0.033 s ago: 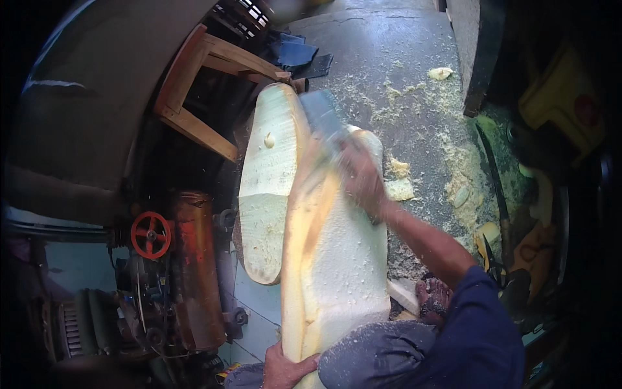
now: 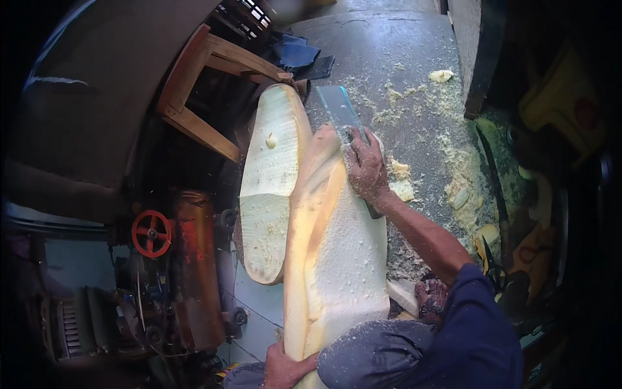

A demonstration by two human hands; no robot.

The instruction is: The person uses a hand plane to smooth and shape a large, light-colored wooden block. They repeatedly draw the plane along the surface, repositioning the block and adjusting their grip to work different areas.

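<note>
- Basically: long foam piece (image 2: pixel 350 259) mid-view, running lengthwise away from wearer, near end by the lap, far end over grey floor (image 2: pixel 395 42).
- Foam look: top face whitish, pebbly, dotted w/ crumbs; L flank yellower, smoother. Tan-orange band along the ridge btwn the two. Far end narrower, rounded, pinkish-tan. Shallow bend across top nr knee.
- R hand (image 2: pixel 367 170): fingers closed round a flat tool (image 2: pixel 335 104), at foam's far R edge. Tool = long, straight, bluish-green at far end, which sticks out past fingertips; darker end shows nr wrist.
- L hand (image 2: pixel 283 368): at near end, thumb over top, clamped on foam's L edge; fingertips mostly hidden.
- Trousered knee (image 2: pixel 376 350) against foam's near R part, dusted w/ pale bits.
- 2nd foam piece (image 2: pixel 265 175) just L, long oval, cream, finely ridged, cross-crease approx. midway; small curled chip (image 2: pixel 271 141) on top.
- Pale shavings (image 2: pixel 461 175) scattered on floor to R, few bigger offcuts (image 2: pixel 403 189) among them.
- Wooden frame (image 2: pixel 202 133) upper L.
</note>
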